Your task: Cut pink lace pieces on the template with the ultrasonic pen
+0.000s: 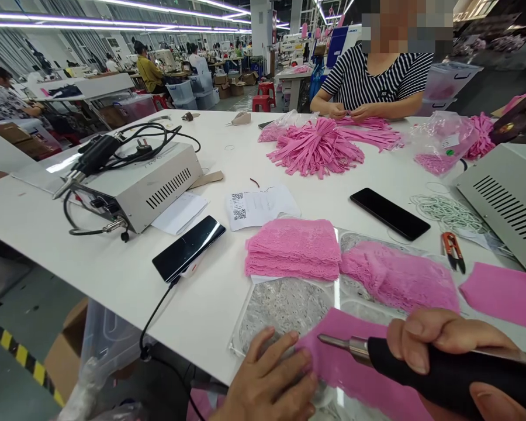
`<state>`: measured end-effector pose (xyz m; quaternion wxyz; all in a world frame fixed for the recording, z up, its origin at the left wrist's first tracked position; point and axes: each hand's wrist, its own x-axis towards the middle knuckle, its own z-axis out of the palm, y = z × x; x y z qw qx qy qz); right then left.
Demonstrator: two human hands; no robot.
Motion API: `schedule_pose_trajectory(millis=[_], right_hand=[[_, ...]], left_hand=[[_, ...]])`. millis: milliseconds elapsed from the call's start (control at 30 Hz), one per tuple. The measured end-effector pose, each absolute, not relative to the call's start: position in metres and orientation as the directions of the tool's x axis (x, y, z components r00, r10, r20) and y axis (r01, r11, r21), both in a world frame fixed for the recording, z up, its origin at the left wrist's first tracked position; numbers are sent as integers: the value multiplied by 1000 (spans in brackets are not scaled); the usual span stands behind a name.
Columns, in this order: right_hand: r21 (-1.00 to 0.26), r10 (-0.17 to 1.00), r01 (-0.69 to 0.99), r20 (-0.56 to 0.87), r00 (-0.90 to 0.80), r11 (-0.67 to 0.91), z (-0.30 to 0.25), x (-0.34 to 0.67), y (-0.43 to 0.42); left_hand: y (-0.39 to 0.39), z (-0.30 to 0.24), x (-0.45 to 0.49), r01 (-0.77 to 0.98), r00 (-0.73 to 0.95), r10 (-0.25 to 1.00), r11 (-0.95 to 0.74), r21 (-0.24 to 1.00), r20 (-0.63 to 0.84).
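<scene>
My right hand is wrapped around a black handheld tool with a pointed metal tip. The tip is over a flat pink fabric piece, but I cannot tell whether it touches. My left hand lies with its fingers stretched out on the left end of that fabric. Under the fabric is a clear sheet with a grey stone-like pattern. Beyond my hands sit a neat stack of pink lace pieces and a looser pink lace pile.
Two phones lie on the white table. A grey vented box with a corded tool stands left, another right. Orange thread snips lie nearby. Opposite, a person in stripes handles pink straps.
</scene>
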<state>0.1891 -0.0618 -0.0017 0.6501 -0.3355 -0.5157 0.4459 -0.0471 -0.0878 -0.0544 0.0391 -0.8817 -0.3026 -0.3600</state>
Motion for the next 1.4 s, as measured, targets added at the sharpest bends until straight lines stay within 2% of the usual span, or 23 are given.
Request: schedule_pose_trajectory(millis=[300,467,700,967,1033,1200,1300,1400], right_hand=[[-911,939,-228,328,108,344,-3,182,-62],[-887,913,-215,399,83,408,-1,180,-60],[-883,903,-191,424,75,430,-2,178,-57],[-895,900,-139,433,-50,423,14,177,-53],[-902,913,-149,408,8,404,18,180,-52],[-879,892,-225,357,277,422,28,205,-48],[-878,861,-201,339,378,434,27,222,-50],[-872,857,-203,350,378,446,22,229,-54]], left_hand=[[-88,-46,-46,578,535,539,-795,184,651],[-87,-47,-45,578,532,532,-797,176,659],[-87,-46,-47,574,547,529,-801,169,649],[-85,-59,-49,569,559,478,-816,107,677],[-85,-63,-52,569,576,463,-819,76,674],[-72,-68,-64,549,649,396,-835,-41,649],[-52,-59,-58,522,686,386,-852,-47,617],[-35,-42,-44,465,734,384,-885,-3,560]])
